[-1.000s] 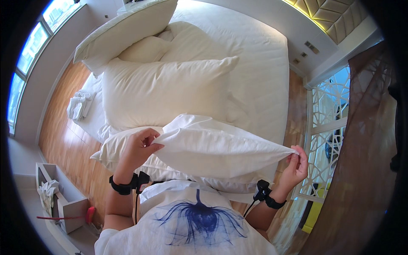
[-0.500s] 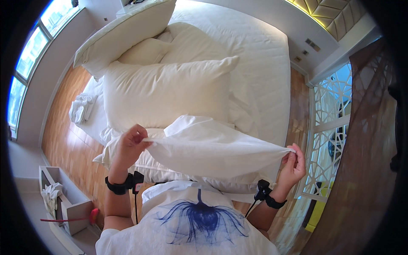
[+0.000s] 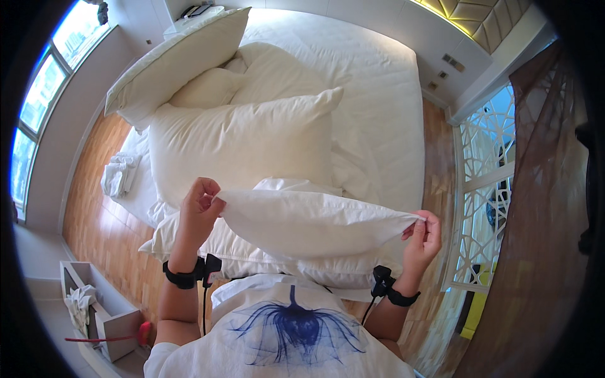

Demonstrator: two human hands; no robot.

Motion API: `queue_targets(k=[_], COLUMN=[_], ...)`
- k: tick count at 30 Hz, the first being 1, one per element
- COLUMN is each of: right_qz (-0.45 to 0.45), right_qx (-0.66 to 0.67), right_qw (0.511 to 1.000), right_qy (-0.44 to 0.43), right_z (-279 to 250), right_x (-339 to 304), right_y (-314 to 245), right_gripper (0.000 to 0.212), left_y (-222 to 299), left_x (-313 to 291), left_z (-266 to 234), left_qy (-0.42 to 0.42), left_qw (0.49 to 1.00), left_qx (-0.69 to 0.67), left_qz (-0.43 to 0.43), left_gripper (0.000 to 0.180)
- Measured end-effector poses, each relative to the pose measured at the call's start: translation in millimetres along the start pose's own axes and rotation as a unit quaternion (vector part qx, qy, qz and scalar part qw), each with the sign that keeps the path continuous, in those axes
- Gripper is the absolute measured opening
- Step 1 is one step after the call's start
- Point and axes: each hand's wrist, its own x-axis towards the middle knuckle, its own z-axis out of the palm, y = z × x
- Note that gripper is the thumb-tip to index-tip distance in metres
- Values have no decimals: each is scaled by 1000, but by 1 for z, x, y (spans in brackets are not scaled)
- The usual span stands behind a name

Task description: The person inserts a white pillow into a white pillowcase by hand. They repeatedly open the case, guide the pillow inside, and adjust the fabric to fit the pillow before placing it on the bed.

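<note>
A white pillowcase (image 3: 302, 220) hangs stretched between my two hands, in front of my body and above the near end of the bed. My left hand (image 3: 201, 200) is closed in a pinch on its left corner. On the right corner, my right hand (image 3: 423, 236) pinches the fabric between thumb and fingers. The cloth's middle sags toward me. Behind it lies a plump cream pillow (image 3: 242, 148), and beneath it another pillow (image 3: 208, 242) is partly hidden by the cloth. Both wrists wear black bands with small devices.
More pillows (image 3: 179, 66) are piled at the far left of the bed (image 3: 378, 88). Folded white linen (image 3: 120, 175) sits at the bed's left edge. An open drawer (image 3: 120, 315) with a crumpled cloth (image 3: 80, 309) is at lower left. A patterned white screen (image 3: 482, 208) stands on the right.
My hands have come slightly closer together, still holding the pillowcase corners. The raised fold at its far edge has dropped lower. The whole view has shifted a little.
</note>
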Motion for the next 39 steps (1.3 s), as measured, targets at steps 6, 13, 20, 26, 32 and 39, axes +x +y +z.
queue_targets(k=[6, 13, 20, 26, 32, 39], right_qz=[-25, -64, -148, -318, -363, -189], right_qx=[3, 6, -44, -1, 0, -49], right_qw=[1000, 996, 988, 942, 919, 978], right_qy=[-19, -64, 18, 110, 155, 70], right_z=[-2, 2, 11, 26, 19, 15], right_x=[-4, 2, 47, 79, 79, 51], right_y=[-1, -1, -22, -63, -74, -50], right_gripper=[21, 20, 27, 24, 21, 18], left_y=[1, 28, 80, 128, 124, 72], left_x=[-10, -18, -3, 20, 18, 9], left_z=[-13, -17, -31, -36, -44, -51], left_qy=[-84, 43, -67, 179, 138, 67], left_qw=[996, 998, 954, 858, 956, 994], left_qx=[-27, 48, 278, 353, 8, 68], left_qz=[-5, 11, 92, 327, 258, 50], left_gripper=[21, 24, 21, 26, 12, 14])
